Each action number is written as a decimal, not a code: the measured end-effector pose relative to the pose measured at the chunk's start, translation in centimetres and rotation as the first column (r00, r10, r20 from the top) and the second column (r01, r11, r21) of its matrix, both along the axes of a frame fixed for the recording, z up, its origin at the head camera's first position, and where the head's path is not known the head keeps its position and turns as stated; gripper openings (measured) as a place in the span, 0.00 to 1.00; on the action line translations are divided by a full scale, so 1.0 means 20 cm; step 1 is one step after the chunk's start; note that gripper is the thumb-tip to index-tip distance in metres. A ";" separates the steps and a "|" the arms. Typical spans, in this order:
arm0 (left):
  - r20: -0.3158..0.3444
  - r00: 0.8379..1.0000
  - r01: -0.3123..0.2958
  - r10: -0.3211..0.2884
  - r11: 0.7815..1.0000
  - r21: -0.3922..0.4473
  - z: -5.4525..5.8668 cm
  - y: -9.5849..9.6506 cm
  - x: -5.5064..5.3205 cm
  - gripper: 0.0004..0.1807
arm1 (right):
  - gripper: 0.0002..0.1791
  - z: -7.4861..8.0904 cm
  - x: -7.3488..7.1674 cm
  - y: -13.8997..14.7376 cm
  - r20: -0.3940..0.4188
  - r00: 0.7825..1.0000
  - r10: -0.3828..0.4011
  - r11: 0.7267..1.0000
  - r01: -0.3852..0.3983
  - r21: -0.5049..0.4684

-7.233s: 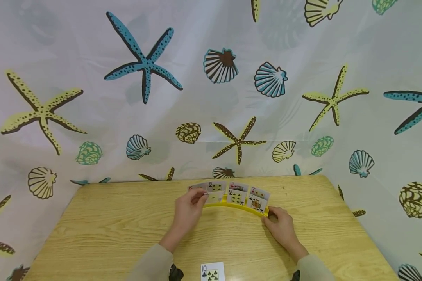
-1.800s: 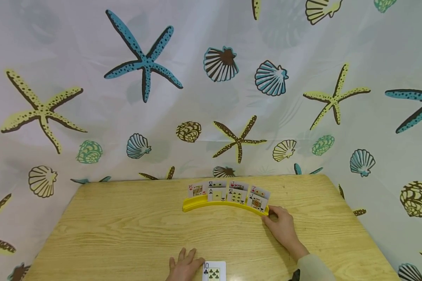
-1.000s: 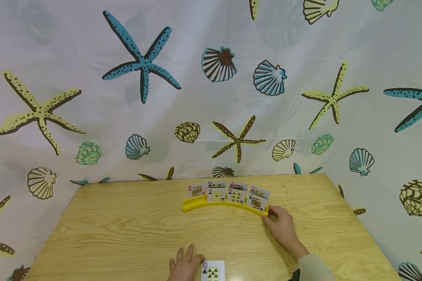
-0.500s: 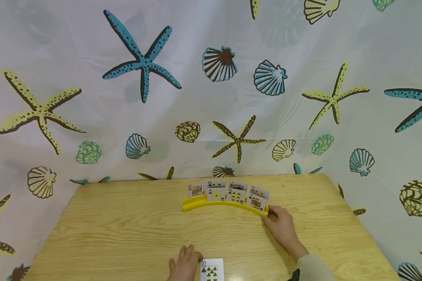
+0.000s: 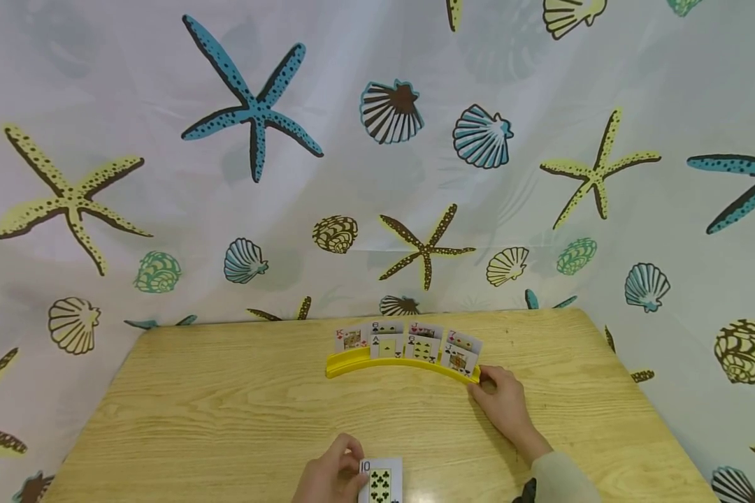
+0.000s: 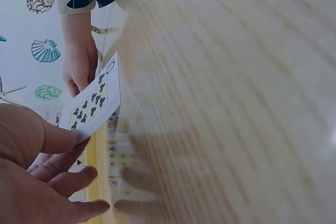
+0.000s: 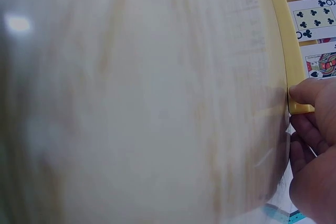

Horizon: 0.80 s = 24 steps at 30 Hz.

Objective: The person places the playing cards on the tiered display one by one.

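Note:
Near the front edge of the table, my left hand [image 5: 332,471] pinches the ten of clubs [image 5: 382,482] by its left edge between thumb and fingers. In the left wrist view this playing card [image 6: 94,100] is tilted up off the wood. A curved yellow card holder [image 5: 347,362] stands farther back, and my right hand [image 5: 505,405] grips its right end. The front row shows an ace of clubs [image 5: 386,347], a six of clubs [image 5: 422,348] and a jack [image 5: 458,360]. Behind are a king of diamonds [image 5: 351,339], a six, a jack and a seven.
The holder's front slot shows bare yellow at its left end, before the king. A wooden table [image 5: 226,405] lies under everything. A white cloth [image 5: 327,175] with starfish and shells hangs behind and at both sides.
My left hand has left the ace of clubs in the holder's front row and come back to the front. After resting beside the ten of clubs, it now pinches and lifts it. My right hand stays put.

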<state>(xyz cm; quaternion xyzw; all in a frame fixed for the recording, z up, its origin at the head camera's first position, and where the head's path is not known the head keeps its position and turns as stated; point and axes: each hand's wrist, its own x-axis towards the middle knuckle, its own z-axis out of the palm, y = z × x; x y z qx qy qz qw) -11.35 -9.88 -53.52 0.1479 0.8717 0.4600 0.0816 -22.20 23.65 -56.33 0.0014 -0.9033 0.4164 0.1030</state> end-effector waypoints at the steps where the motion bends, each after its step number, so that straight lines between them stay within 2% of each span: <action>1: -0.001 1.000 -0.003 0.003 1.000 0.009 0.01 0.00 0.00 0.15 | 0.20 0.00 0.00 0.00 0.002 1.000 0.001 1.000 -0.001 -0.003; 6: -0.043 0.998 -0.037 0.039 0.999 0.039 0.04 -0.02 -0.03 0.13 | 0.21 0.00 -0.01 0.00 0.012 1.000 0.003 1.000 -0.003 -0.004; 12: -0.068 0.987 -0.138 0.145 0.986 0.097 0.07 -0.04 -0.09 0.09 | 0.21 0.00 0.00 0.01 0.018 1.000 0.004 1.000 -0.004 -0.006; 18: -0.117 0.960 -0.236 0.256 0.958 0.164 0.08 -0.06 -0.18 0.08 | 0.20 0.00 0.00 0.01 0.011 1.000 0.006 1.000 -0.006 0.001; 24: -0.201 0.929 -0.268 0.312 0.938 0.219 0.08 -0.08 -0.25 0.10 | 0.21 0.00 -0.01 0.01 0.011 1.000 0.002 1.000 -0.002 0.001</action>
